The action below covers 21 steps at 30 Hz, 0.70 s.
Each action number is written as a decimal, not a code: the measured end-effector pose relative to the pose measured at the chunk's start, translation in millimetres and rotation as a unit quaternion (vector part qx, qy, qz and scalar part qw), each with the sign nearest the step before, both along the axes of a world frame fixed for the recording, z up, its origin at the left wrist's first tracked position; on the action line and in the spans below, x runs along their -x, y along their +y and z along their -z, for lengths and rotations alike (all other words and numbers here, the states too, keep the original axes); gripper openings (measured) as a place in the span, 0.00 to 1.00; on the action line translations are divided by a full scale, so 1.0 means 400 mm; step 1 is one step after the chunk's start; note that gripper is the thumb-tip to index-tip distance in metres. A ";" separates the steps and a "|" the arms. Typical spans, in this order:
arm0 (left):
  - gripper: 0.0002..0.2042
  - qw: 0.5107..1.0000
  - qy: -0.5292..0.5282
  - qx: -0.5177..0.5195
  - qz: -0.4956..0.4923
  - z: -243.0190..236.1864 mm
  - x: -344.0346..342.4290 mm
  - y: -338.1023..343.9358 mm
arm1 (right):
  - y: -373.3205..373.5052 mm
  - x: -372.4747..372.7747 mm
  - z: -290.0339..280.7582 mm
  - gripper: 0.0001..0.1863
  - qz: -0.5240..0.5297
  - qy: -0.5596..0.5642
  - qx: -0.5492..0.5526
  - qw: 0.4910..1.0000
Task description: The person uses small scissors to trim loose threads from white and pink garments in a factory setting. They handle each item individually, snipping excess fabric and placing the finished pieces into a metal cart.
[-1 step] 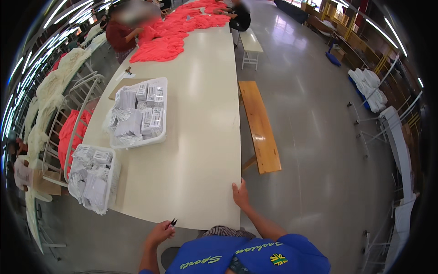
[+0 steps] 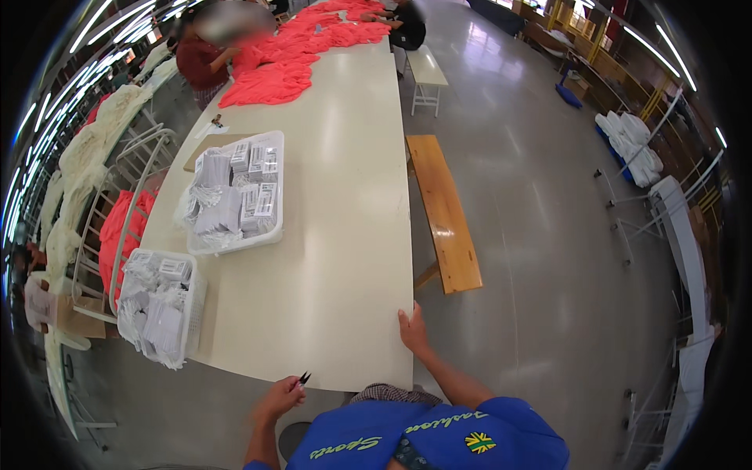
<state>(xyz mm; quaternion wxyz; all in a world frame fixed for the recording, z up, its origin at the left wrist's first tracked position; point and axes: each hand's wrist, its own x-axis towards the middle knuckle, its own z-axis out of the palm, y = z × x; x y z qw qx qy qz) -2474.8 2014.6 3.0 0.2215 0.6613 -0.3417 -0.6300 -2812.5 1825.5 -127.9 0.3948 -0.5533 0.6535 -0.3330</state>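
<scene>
Near the table's front edge, my left hand is closed around small thread snips, whose dark pointed tips stick out past the fingers. My right hand grips the right edge of the long cream table, thumb on top, with some fingers hidden over the side. Left of centre on the table stands a white plastic basket holding bundles of white printed tags, some in clear plastic. A second white basket of similar bagged tags is at the table's left edge.
Coral-red fabric covers the far end, with a person in dark red on the left and one in black on the right. A wooden bench runs along the right side. A metal-railed cart stands left.
My left hand has shifted slightly right and up with the snips, whose tips now overlap the table's front edge. My right hand keeps its place; the whole view has moved a little.
</scene>
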 end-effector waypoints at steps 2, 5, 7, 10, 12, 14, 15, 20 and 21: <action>0.10 0.999 -0.016 0.035 -0.014 0.034 0.066 -0.007 | -0.001 -0.002 0.015 0.31 0.013 0.008 0.024 1.000; 0.10 0.993 0.013 0.093 -0.069 0.080 0.164 -0.018 | -0.009 0.000 -0.009 0.30 0.008 0.040 0.006 0.999; 0.10 0.986 -0.025 0.140 -0.089 0.129 0.214 -0.044 | 0.001 0.026 -0.026 0.29 0.007 0.046 -0.015 0.999; 0.11 0.969 -0.087 0.186 -0.136 0.196 0.274 -0.073 | -0.012 0.006 -0.029 0.28 0.014 -0.004 0.000 1.000; 0.11 0.951 -0.145 0.223 -0.158 0.181 0.324 -0.120 | -0.016 0.024 -0.003 0.27 0.027 -0.020 0.018 0.999; 0.11 0.933 -0.207 0.234 -0.179 0.180 0.354 -0.147 | -0.016 0.015 -0.022 0.26 -0.020 -0.047 0.006 0.999; 0.11 0.923 -0.235 0.242 -0.185 0.181 0.368 -0.167 | -0.022 0.030 -0.019 0.26 -0.038 -0.058 0.004 0.998; 0.09 0.811 -0.434 0.310 -0.240 0.209 0.433 -0.243 | -0.076 0.209 0.133 0.24 -0.260 -0.048 -0.080 0.961; 0.08 0.785 -0.480 0.301 -0.252 0.220 0.440 -0.230 | -0.096 0.239 0.122 0.24 -0.301 -0.073 -0.173 0.935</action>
